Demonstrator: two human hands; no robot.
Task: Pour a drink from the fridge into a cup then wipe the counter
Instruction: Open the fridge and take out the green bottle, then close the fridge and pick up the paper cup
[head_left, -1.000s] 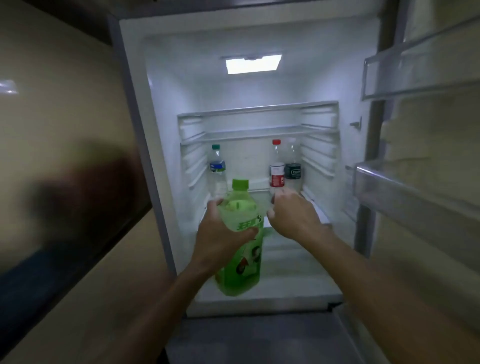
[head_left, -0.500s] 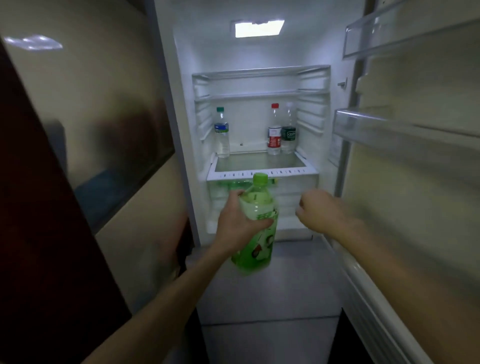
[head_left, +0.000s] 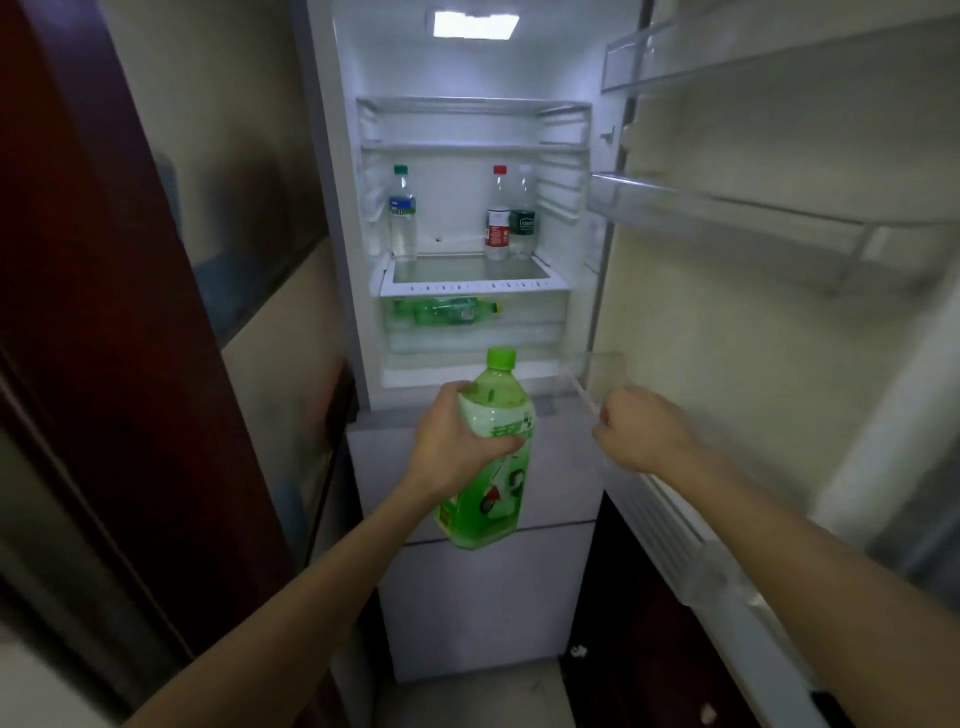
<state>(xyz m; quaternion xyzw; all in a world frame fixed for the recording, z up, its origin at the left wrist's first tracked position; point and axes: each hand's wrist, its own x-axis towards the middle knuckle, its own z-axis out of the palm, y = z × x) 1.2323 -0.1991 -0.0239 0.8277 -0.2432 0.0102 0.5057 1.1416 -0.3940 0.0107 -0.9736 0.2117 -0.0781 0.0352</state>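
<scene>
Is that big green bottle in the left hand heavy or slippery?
Probably heavy: the green bottle looks large and nearly full. Its smooth plastic may be slick. The left hand grips only its upper part, so it could swing.

Left hand (head_left: 457, 441) covers the upper left of the bottle (head_left: 493, 483) label; the print that shows is too blurred to read. Right hand (head_left: 639, 431) shows only its back, fingers curled out of sight, can't tell if they touch the door shelf (head_left: 582, 389) rim. Forearms (head_left: 291, 597) cut off by the bottom edge. Door (head_left: 727, 338) cut off at top and right. Upright bottles (head_left: 498, 218) in the fridge: labels too small to read. Green bottles (head_left: 447, 310) lying in the drawer are smeared behind its clear front, count unclear. White specks (head_left: 578, 650) on the floor (head_left: 493, 701): too small to identify. Panels (head_left: 104, 312) on the left are blurred.
</scene>
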